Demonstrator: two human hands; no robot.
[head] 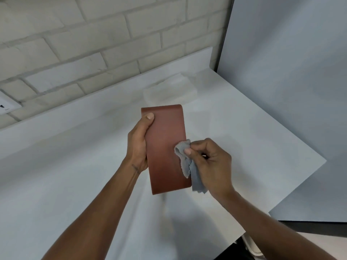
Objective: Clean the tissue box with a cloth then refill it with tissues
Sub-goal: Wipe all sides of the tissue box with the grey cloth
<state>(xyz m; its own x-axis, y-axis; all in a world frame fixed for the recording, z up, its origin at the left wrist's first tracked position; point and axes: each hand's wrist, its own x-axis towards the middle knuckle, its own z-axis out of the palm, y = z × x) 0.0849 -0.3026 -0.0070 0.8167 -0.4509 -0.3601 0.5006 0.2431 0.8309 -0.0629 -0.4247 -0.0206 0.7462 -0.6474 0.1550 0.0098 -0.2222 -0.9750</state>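
– Reddish-brown rectangular tissue box [165,147]: held over white countertop [75,166], gripped along one long edge by left hand [138,147], thumb on the face. Status?
– Wiping under way. Small grey frayed cloth [187,166] pinched in right hand [212,162], pressed to the broad face. Refill not yet begun.
– Surroundings?
– Stack of white tissues [169,91] behind, near pale brick wall [93,44]. No obstruction visible between box and stack.

No text can be read; the dark marks on the wall plate [8,105] are illegible.
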